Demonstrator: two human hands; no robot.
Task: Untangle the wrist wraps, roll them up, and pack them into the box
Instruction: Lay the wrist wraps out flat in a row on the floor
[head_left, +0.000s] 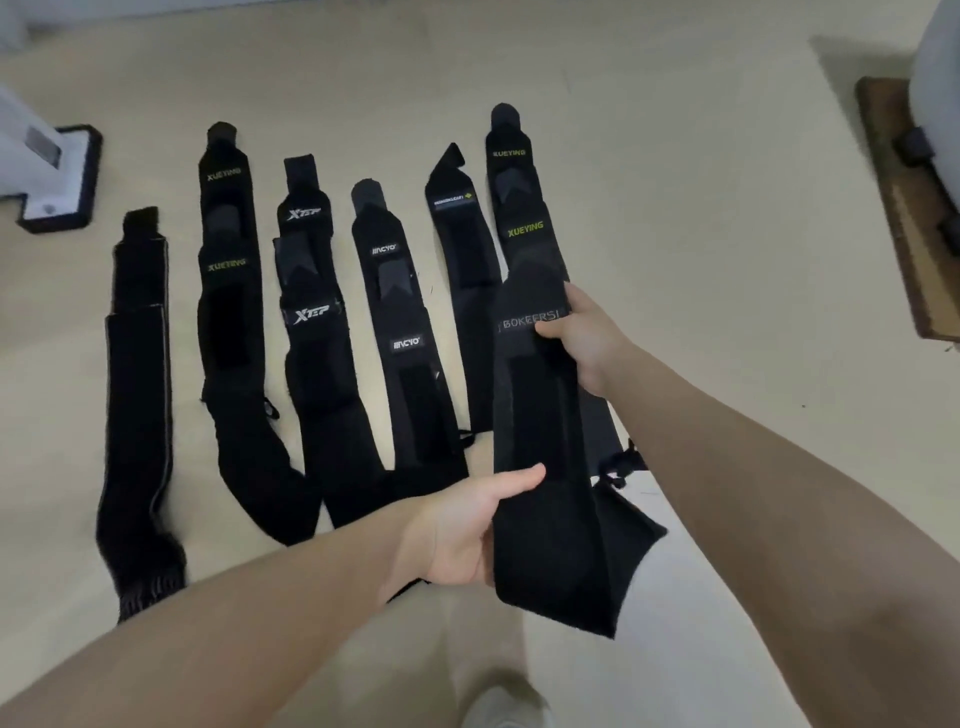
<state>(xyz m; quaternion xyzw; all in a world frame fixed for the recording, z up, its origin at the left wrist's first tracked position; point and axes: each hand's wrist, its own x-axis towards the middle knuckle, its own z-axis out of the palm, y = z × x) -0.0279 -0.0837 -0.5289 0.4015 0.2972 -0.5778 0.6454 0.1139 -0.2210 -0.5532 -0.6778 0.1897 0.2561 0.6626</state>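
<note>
Several black wrist wraps lie stretched out side by side on the pale floor: a plain wrap (137, 395) at far left, XUEYING wraps (226, 291), XTEP wraps (311, 332), a pair labelled IINCYO (402, 353), a green-logo wrap (465, 291) and more XUEYING wraps (519, 208). I hold a BOKEERSI wrap (540, 441) above the right end of the row. My right hand (584, 338) grips its upper part beside the label. My left hand (467, 530) grips its lower part, and the bottom end hangs folded.
A white box with a dark rim (57, 176) stands at the far left on the floor. A wooden board (904, 208) with a grey object on it is at the right edge. My shoe (504, 706) shows at the bottom.
</note>
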